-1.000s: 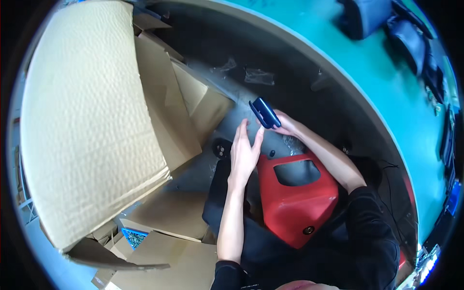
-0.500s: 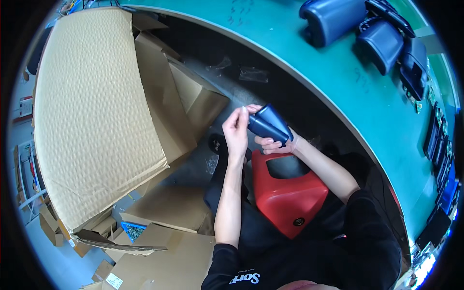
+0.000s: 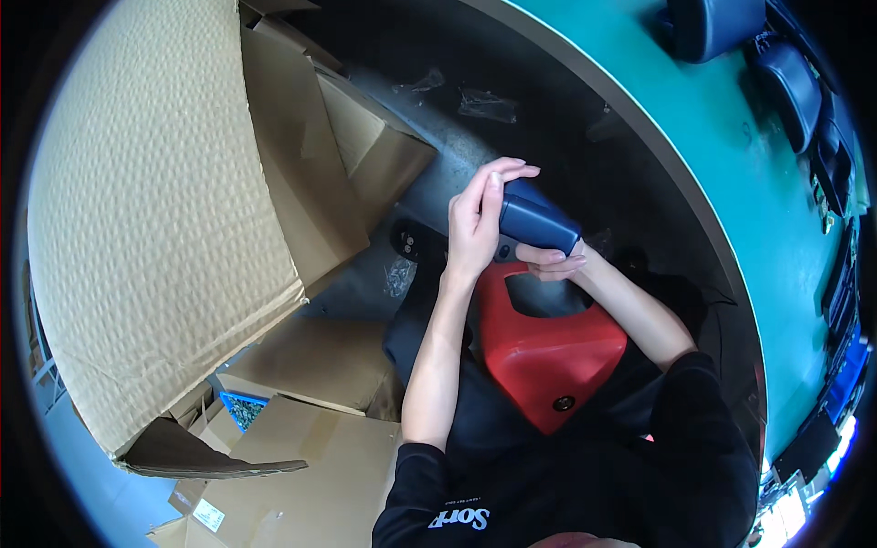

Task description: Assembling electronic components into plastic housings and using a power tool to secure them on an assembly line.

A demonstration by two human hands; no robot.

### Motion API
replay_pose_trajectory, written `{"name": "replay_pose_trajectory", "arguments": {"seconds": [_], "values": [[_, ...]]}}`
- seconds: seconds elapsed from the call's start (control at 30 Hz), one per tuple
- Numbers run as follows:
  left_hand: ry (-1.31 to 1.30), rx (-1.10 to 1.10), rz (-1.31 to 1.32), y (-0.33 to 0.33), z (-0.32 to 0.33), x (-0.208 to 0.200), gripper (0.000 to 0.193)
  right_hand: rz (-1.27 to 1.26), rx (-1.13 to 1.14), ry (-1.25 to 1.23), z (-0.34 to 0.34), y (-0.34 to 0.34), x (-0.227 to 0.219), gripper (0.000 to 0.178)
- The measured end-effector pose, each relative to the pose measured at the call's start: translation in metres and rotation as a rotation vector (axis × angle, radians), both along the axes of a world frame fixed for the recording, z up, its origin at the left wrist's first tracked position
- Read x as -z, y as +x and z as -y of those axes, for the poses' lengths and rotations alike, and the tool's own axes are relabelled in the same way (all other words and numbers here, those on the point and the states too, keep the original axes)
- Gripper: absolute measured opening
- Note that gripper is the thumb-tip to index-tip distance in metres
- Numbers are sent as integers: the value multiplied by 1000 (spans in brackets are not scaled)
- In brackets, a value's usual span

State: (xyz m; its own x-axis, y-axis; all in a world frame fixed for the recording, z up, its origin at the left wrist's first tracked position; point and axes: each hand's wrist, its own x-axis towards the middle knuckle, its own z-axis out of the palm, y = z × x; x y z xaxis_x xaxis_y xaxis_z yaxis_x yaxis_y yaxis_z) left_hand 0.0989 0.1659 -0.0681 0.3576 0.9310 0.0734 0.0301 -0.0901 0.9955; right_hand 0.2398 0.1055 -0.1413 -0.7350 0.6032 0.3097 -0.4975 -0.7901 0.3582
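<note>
A dark blue, smooth plastic casing [image 3: 537, 222] is held out in front of me, tilted down toward the right. My left hand [image 3: 480, 212] is closed around its far left end, thumb on the near side and fingers over the top. At the lower right end my right hand [image 3: 554, 261] grips it from beneath, with the fingers curled along the near side and the palm mostly hidden. The casing's underside cannot be seen. Just below my hands is a red plastic stool [image 3: 553, 361] with an opening in it.
Large cardboard boxes [image 3: 164, 219] stand on the left, one flap standing up. A green worktable [image 3: 722, 137] curves along the right, bearing more dark blue casings [image 3: 717, 27]. Clear plastic scraps [image 3: 487, 105] lie on the dark floor. A blue tray of small parts [image 3: 244, 408] sits among the boxes.
The two casing parts that stood apart in a V now look closed together. My left hand has gone from a fingertip pinch to wrapping the end. The whole view has shifted slightly.
</note>
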Motion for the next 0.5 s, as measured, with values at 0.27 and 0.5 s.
{"name": "replay_pose_trajectory", "arguments": {"seconds": [0.27,0.5], "values": [[-128,-14,198,9,-4,6,27,6,19,-32,-3,10,-5,49],[592,80,-517,-1,-13,11,21,1026,-54,265,-14,8,30,36]]}}
